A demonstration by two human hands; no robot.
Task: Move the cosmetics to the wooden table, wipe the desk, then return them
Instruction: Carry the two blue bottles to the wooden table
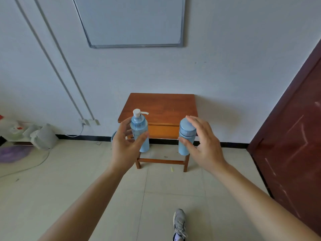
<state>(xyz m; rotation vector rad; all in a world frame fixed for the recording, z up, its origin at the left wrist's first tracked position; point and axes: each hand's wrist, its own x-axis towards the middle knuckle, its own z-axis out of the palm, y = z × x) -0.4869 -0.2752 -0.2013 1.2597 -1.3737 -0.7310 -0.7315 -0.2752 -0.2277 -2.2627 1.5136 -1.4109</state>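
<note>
White wall [225, 66] fills most of the view, w/ a metal-framed whiteboard [132, 20] hung at top centre and two thin conduits running diagonally down to a socket [88, 121] at left. Dark red-brown door [295, 127] along the right edge, pale tiled floor [69, 188] below. Small wooden table [161, 106] stands against the wall, centre. Both arms reach fwd toward it. Left hand [124, 148] grips a blue pump bottle [139, 126], fingers curled behind, thumb across the front. Right hand [203, 141] holds a blue capped bottle [186, 131], fingers over the top and far side, thumb on the near side. Both bottles upright, held in the air in front of the table's near edge, well apart from each other, not on the top. Grey bag [43, 136] by the wall at left, grey sneaker [179, 223] at bottom centre
</note>
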